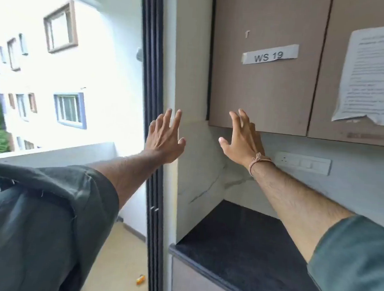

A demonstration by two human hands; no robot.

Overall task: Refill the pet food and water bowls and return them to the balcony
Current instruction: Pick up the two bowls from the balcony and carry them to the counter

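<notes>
While both bare forearms stretch forward, the left hand hangs in front of the dark sliding-door frame with its fingers straight and spread, holding nothing. The right hand — a thin pink thread tied at its wrist — is just as open, its fingertips at the lower edge of the beige laminate cabinet door labelled "WS 19"; whether they touch it I cannot tell. Below lies the black speckled stone countertop, and left of the frame is the balcony with its white parapet — where the pet bowls are, this view does not show.
</notes>
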